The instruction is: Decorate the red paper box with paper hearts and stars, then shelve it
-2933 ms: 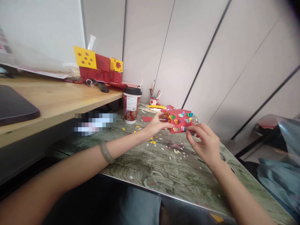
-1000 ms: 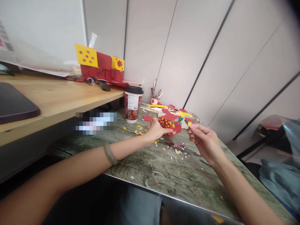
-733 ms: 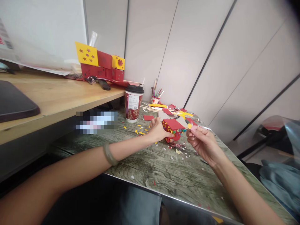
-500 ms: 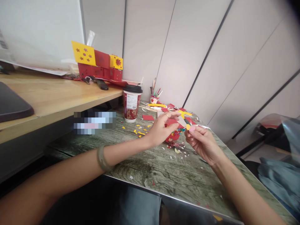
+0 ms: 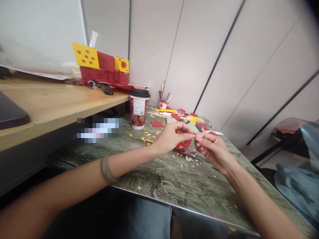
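Observation:
My right hand [image 5: 214,149] pinches a small yellow paper piece [image 5: 195,137] between thumb and fingers. From the other side, my left hand [image 5: 171,136] meets it, thumb and index fingertips closed at the piece's edge. Just behind the fingers stands a red paper box [image 5: 183,145] with coloured bits on it, partly hidden by both hands. A dark red tassel [image 5: 185,152] lies at its base. White paper scraps and a pale yellow scrap [image 5: 188,159] are scattered in front of it.
A lidded paper cup [image 5: 139,109] stands beside the wooden shelf [image 5: 99,103]. Yellow cutouts [image 5: 147,138] and a red card [image 5: 157,123] lie on the grey wood-grain table [image 5: 159,179]. A pen pot [image 5: 163,104] stands behind, and red and yellow boxes [image 5: 104,66] sit on the shelf.
My left fingers have lowered and closed from a spread pose, meeting the right fingertips at the yellow piece. My right hand has barely moved. The view has shifted slightly.

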Demonstrator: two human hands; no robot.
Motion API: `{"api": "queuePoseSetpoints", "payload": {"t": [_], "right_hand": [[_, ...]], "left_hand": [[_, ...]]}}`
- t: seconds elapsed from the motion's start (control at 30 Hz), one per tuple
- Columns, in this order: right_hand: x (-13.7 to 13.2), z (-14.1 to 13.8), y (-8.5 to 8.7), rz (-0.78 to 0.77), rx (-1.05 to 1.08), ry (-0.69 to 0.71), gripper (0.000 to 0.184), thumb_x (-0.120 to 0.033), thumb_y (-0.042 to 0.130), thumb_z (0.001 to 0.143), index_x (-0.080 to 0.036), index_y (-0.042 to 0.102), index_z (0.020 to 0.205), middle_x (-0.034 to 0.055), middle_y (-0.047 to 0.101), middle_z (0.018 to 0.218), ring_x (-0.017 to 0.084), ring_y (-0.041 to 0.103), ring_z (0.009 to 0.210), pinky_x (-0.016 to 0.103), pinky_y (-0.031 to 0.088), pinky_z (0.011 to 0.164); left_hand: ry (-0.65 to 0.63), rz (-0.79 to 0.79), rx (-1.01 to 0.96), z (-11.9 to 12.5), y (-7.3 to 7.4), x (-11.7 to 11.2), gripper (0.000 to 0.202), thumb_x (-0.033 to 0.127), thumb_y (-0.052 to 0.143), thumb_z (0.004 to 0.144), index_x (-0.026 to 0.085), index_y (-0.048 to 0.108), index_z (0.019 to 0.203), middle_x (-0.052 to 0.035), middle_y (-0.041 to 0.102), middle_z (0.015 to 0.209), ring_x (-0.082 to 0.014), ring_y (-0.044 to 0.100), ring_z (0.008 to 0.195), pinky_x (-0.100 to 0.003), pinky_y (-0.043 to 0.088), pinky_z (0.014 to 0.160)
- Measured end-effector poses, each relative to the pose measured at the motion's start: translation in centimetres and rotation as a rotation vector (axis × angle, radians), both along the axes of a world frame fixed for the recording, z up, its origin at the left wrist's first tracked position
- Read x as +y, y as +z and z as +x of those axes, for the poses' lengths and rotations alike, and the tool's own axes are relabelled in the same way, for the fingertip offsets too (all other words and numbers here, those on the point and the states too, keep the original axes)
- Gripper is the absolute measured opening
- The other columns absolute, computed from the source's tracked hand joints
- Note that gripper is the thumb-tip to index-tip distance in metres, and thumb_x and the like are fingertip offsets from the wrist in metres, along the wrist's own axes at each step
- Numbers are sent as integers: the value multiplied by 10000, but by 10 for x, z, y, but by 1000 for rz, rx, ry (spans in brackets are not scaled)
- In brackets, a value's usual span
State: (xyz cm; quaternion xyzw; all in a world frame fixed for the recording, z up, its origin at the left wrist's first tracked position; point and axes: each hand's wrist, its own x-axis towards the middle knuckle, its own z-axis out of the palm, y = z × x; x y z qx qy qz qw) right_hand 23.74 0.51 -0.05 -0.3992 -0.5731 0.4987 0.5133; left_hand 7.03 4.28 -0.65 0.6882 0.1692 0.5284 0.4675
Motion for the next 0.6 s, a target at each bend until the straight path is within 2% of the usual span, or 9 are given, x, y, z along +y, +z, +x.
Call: {"api": "queuePoseSetpoints", "payload": {"t": [0.1,0.17,0.27,0.37,0.5,0.6], "right_hand": [[1,0,1,6,-34,-37,227,-340,753,651,-169,625,728,-15,541,617,60,436,484,170,374,439],[3,0,0,85,-75,-109,241,-363,734,669,-167,626,756,-7,549,641,73,452,509,183,384,452],[3,0,-2,340,-204,-333,222,-368,682,728,-168,621,804,-11,551,638,86,455,520,200,385,469],[-2,-2,-6,634,-461,-543,157,-333,622,795,-188,613,854,-30,533,591,94,454,503,216,381,483],[-9,-4,-10,952,-835,-578,118,-264,605,824,-203,618,925,-46,532,570,85,457,473,216,379,499],[-11,-5,-10,1028,-904,-578,128,-237,594,829,-197,619,949,-36,555,604,86,460,481,218,389,504]], "left_hand": [[18,-12,14,0,0,0,81,211,631,703,139,595,706,-4,609,715,-101,540,682,-271,433,708],[40,-19,1,1,0,1,91,218,626,707,136,586,711,-9,609,724,-106,543,696,-278,432,721],[77,-28,-25,1,0,3,94,209,629,703,133,574,709,-13,611,728,-112,552,714,-290,433,745],[97,-42,-60,2,-1,4,103,179,645,682,130,559,707,-11,606,726,-113,560,720,-293,436,747],[75,-46,-94,3,-2,2,149,164,665,658,130,542,735,-11,601,744,-113,566,728,-288,437,742],[45,-70,-93,4,-2,0,164,160,664,654,134,533,750,-15,600,757,-115,567,734,-291,441,739]]}}
